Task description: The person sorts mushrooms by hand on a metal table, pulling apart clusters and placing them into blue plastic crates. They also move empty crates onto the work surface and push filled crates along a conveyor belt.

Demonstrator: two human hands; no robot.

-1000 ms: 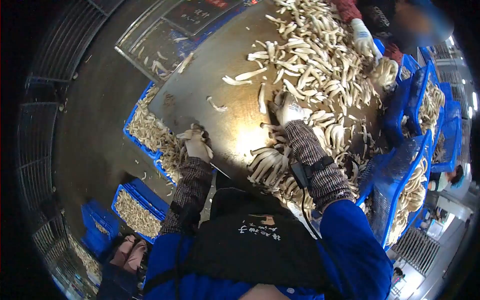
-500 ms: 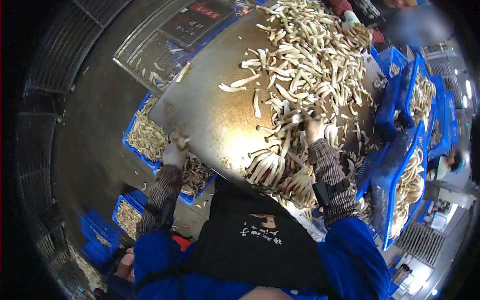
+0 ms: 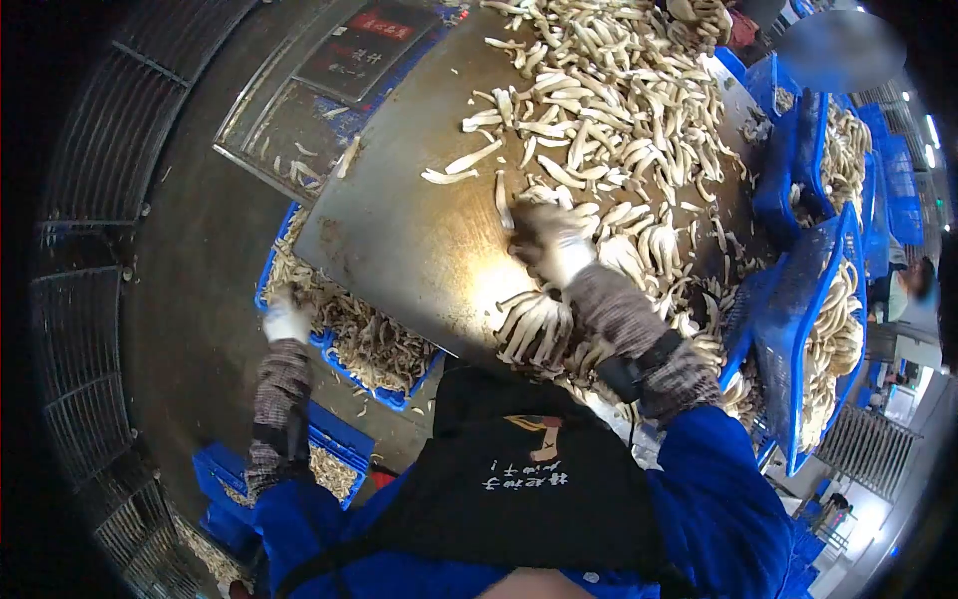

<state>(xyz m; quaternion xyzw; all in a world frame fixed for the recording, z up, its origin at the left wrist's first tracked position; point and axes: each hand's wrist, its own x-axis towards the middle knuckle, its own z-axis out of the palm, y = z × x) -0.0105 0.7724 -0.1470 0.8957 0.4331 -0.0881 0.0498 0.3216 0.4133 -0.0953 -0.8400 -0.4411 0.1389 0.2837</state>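
Observation:
Pale long-stemmed mushrooms (image 3: 639,140) lie heaped on a metal table (image 3: 399,190). My right hand (image 3: 557,248), in a pale glove, is over the table at the near side of the heap; its fingers are smeared by motion, so I cannot see whether they grip anything. Just below it lies a fanned cluster of mushrooms (image 3: 534,327). My left hand (image 3: 286,319), also gloved, is beyond the table's left edge, over or beside a blue basket (image 3: 267,262) of mushrooms. Its fingers are blurred against the mushrooms behind them.
Under the table edge stands another filled blue basket (image 3: 394,401). At right, tilted blue baskets (image 3: 788,349) hold more mushrooms. More baskets (image 3: 339,439) stand on the floor at lower left. A dark sign board (image 3: 369,45) lies at upper left. Another person's sleeve (image 3: 743,28) shows at the far end.
My left hand has moved left and slightly down, away from the table edge. My right hand has moved left across the near mushrooms. The view has shifted slightly.

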